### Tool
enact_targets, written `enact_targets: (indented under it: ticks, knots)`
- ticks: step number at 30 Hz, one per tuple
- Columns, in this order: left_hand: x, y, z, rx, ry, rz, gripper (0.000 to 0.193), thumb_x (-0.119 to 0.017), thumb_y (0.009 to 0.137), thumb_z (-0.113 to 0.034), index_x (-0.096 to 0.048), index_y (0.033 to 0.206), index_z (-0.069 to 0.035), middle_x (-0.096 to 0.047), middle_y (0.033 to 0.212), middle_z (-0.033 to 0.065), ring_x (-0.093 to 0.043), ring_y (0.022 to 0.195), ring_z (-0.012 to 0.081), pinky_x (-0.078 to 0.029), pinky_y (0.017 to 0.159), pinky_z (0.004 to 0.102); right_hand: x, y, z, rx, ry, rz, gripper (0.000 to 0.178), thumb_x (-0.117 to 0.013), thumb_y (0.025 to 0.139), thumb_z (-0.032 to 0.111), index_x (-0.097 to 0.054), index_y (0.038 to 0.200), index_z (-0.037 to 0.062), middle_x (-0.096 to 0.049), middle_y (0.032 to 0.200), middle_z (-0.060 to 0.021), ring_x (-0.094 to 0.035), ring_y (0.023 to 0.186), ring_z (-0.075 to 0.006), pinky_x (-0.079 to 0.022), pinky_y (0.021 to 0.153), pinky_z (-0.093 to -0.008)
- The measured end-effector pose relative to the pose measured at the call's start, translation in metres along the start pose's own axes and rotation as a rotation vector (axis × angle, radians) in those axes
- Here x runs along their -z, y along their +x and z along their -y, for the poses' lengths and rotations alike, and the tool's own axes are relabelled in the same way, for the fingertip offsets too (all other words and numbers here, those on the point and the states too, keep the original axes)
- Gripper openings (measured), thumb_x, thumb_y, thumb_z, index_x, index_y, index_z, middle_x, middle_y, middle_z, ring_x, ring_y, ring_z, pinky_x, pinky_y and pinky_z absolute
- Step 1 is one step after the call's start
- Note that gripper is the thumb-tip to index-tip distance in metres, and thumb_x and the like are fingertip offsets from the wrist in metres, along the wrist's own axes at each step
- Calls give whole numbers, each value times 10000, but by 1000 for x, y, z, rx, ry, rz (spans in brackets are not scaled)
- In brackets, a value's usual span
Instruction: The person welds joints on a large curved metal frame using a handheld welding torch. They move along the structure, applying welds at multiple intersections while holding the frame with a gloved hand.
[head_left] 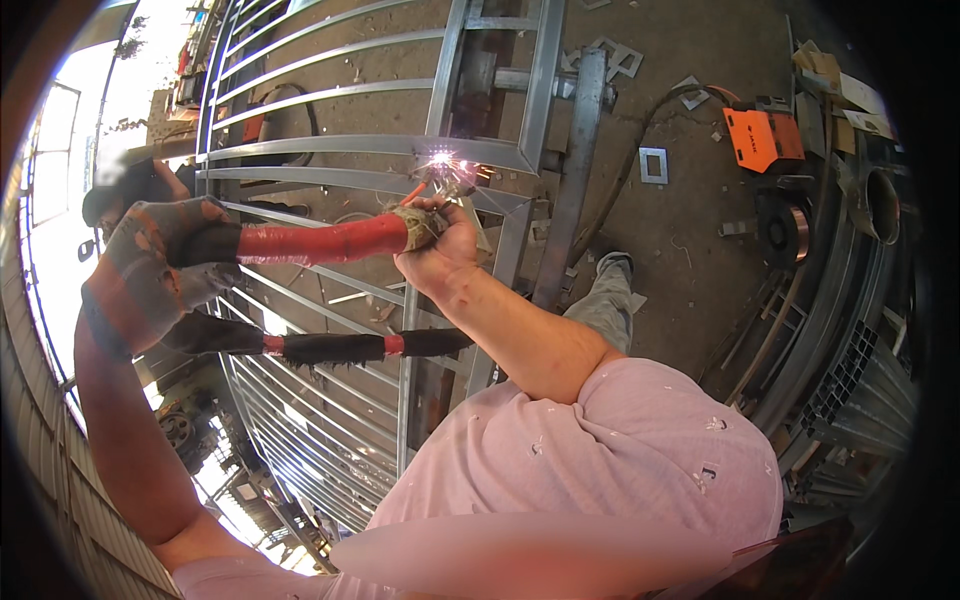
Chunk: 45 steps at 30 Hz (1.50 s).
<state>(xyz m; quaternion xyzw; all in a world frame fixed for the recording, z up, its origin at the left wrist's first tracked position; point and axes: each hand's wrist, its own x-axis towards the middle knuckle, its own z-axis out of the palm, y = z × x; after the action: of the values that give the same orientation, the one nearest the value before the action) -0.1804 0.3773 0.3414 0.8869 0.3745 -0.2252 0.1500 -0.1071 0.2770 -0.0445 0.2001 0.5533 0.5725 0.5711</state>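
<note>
A red-wrapped welding torch (320, 243) lies across the view, its rear end at my left hand (150, 265). That hand wears a worn grey-and-orange glove, and its fingers curl round the torch's black rear part. My bare right hand (445, 240) is closed round the cloth-wrapped front end. Beyond it, a bright arc (442, 160) throws sparks at a bar of the metal frame (505, 150). The glare hides the tip's contact point. A black wrapped cable (335, 348) with red bands runs below my hands, over the frame's bars.
An orange machine (762, 138) stands on the floor at right, with a wire spool (785, 235) nearby. Long metal tubes (860, 390) are stacked along the right side. A square plate (653, 165) and scraps lie on the floor. A dark-capped head (135, 188) shows at left.
</note>
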Motion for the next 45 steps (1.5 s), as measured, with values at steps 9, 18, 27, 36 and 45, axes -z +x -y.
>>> enact_targets:
  ticks: [9,18,27,36,45]
  knots:
    - [3,5,-7,-80,-36,55,573,-889,906,-26,-580,1384,41,-686,1362,182,-761,1198,273,-649,1049,414,3,5,4,-46,2,4,101,-620,950,121,-647,883,50,-711,872,-86,-699,885,-267,-574,1024,-485]
    - [0,-5,2,18,-288,11,566,-884,898,-13,-583,1376,26,-682,1379,166,-741,1254,278,-636,1066,401,1,3,1,-34,-23,-10,97,-630,950,114,-640,881,47,-704,869,-88,-698,883,-275,-582,1029,-488]
    - [7,-8,-18,164,-30,-14,610,-912,848,48,-613,1380,38,-769,1241,160,-772,1131,211,-647,985,335,-3,-4,-4,-23,-86,18,101,-630,946,116,-642,884,37,-708,886,-100,-704,904,-283,-581,1035,-489]
    - [2,-7,-31,385,-269,-77,474,-921,871,-5,-669,1271,26,-769,1119,70,-719,1000,122,-620,878,300,-7,-9,-10,-23,-73,-46,81,-652,934,107,-663,864,68,-719,863,-58,-708,851,-236,-586,1001,-451]
    - [-6,-20,-11,245,-331,-141,464,-918,906,-38,-655,1284,18,-774,1081,79,-729,960,146,-626,825,308,-7,-8,-10,-23,-134,-27,95,-639,943,122,-662,880,55,-729,880,-70,-712,872,-254,-581,1016,-456]
